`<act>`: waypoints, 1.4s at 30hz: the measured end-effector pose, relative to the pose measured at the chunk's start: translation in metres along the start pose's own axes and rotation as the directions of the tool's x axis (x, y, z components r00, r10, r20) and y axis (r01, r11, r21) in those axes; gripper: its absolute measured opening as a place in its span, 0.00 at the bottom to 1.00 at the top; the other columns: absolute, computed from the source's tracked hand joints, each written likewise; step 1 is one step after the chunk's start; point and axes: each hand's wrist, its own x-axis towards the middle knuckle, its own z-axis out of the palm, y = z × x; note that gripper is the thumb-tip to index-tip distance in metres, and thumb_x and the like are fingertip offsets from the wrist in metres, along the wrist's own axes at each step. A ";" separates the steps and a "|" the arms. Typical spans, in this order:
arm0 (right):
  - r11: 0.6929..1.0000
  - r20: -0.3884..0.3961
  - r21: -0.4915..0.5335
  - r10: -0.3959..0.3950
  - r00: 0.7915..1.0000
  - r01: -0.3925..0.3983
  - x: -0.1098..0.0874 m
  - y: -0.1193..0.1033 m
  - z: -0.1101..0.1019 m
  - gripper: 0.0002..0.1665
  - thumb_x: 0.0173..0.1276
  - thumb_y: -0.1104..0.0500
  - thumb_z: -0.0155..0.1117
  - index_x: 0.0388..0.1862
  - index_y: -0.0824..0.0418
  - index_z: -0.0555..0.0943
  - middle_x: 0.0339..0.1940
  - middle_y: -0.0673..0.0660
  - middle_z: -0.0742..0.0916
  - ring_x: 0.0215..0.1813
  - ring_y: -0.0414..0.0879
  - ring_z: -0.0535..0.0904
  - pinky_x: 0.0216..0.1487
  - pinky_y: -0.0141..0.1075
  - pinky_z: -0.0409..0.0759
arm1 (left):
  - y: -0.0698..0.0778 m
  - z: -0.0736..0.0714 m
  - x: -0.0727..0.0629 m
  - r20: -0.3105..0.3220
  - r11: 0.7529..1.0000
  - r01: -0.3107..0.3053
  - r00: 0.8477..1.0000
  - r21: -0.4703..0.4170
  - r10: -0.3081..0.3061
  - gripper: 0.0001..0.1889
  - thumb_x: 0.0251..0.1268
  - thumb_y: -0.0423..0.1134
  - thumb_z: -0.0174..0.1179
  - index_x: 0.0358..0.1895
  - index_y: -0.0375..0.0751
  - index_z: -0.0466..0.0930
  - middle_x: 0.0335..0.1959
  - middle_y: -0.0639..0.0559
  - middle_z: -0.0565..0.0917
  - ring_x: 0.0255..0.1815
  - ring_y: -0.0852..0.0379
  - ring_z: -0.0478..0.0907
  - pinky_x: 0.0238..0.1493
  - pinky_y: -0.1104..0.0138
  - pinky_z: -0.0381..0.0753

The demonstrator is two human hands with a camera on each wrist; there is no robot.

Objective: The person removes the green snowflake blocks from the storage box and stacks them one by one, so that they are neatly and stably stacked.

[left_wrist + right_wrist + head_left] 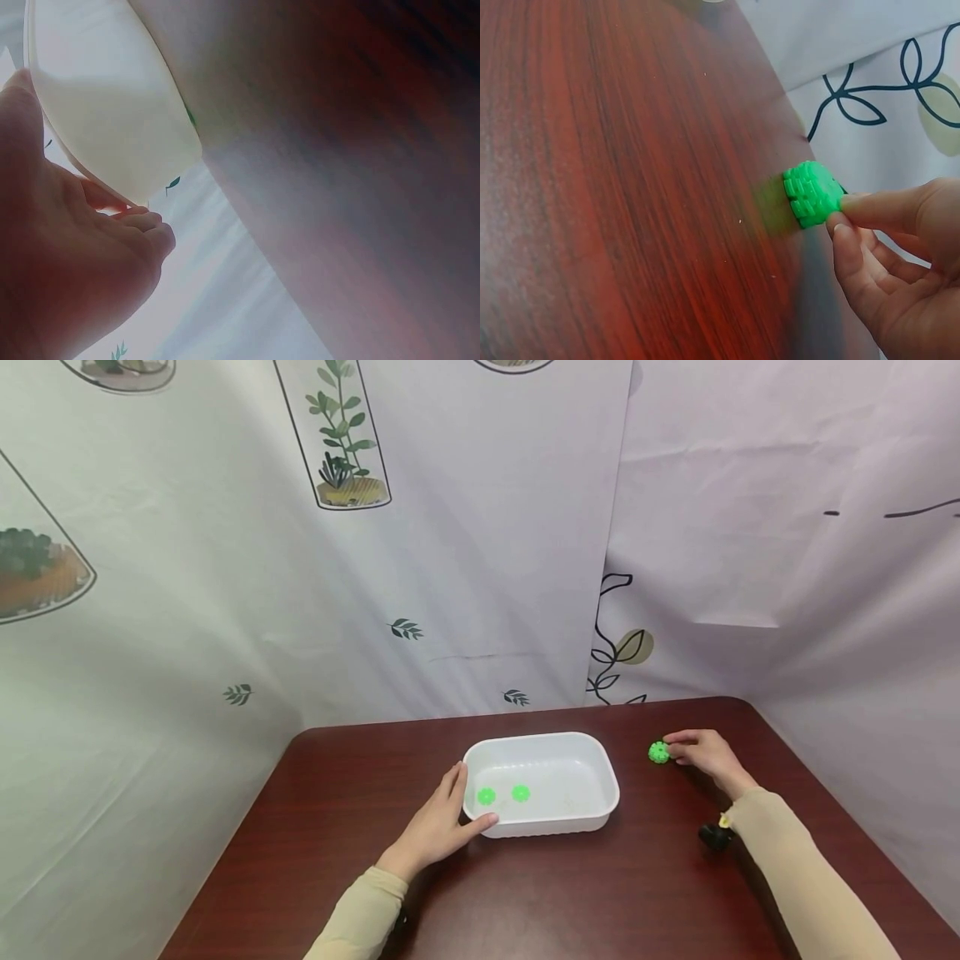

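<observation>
A white plastic basin (555,818) stands on the table, with two flat green flower-shaped pieces (521,793) lying inside toward its left. At the basin's front left corner, my left hand (437,827) holds the rim, thumb at the front and fingers along the left side. The left wrist view shows the basin's outer wall (112,97) beside that hand. To the basin's right, my right hand (705,755) pinches a small stack of green flower-shaped pieces (814,193) between thumb and forefinger. Its layered edge faces the right wrist view. Whether the stack touches the table I cannot tell.
The dark red-brown wooden table (555,893) reaches back to a pale printed curtain (480,568). A small black object with a yellow bit (715,837) is by the right sleeve, partly covered by it.
</observation>
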 end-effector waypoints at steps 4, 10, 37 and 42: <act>1.000 -0.002 -0.011 0.007 1.000 -0.007 0.000 -0.001 0.001 0.21 0.72 0.66 0.63 0.57 0.82 0.77 0.48 0.72 0.86 0.37 0.39 0.83 0.39 0.33 0.84 | -0.001 0.000 0.000 -0.001 1.000 -0.002 1.000 -0.001 0.002 0.57 0.63 0.75 0.53 0.81 0.33 0.47 0.80 0.38 0.52 0.77 0.43 0.60 0.70 0.51 0.67; 1.000 -0.005 -0.021 0.006 1.000 -0.006 -0.001 -0.003 0.001 0.21 0.72 0.67 0.63 0.57 0.83 0.77 0.46 0.71 0.86 0.37 0.39 0.83 0.38 0.32 0.84 | -0.001 -0.001 0.000 -0.002 1.000 -0.009 1.000 -0.004 0.009 0.57 0.63 0.75 0.53 0.81 0.33 0.47 0.80 0.37 0.53 0.76 0.42 0.61 0.69 0.51 0.68; 0.996 0.047 -0.094 0.002 0.999 0.002 -0.010 -0.001 0.000 0.22 0.77 0.66 0.56 0.61 0.82 0.74 0.55 0.78 0.81 0.51 0.63 0.83 0.45 0.43 0.85 | 0.000 -0.003 -0.001 0.011 1.000 -0.001 1.000 -0.004 0.001 0.58 0.63 0.76 0.52 0.81 0.33 0.48 0.80 0.38 0.52 0.77 0.43 0.60 0.70 0.51 0.66; 0.996 0.042 -0.094 0.000 0.999 0.003 -0.010 0.000 0.001 0.21 0.76 0.67 0.56 0.60 0.82 0.74 0.53 0.77 0.82 0.49 0.62 0.83 0.44 0.42 0.85 | 0.000 -0.002 -0.001 0.009 1.000 -0.004 1.000 -0.002 0.004 0.58 0.63 0.76 0.52 0.80 0.33 0.48 0.80 0.39 0.53 0.77 0.43 0.60 0.70 0.51 0.67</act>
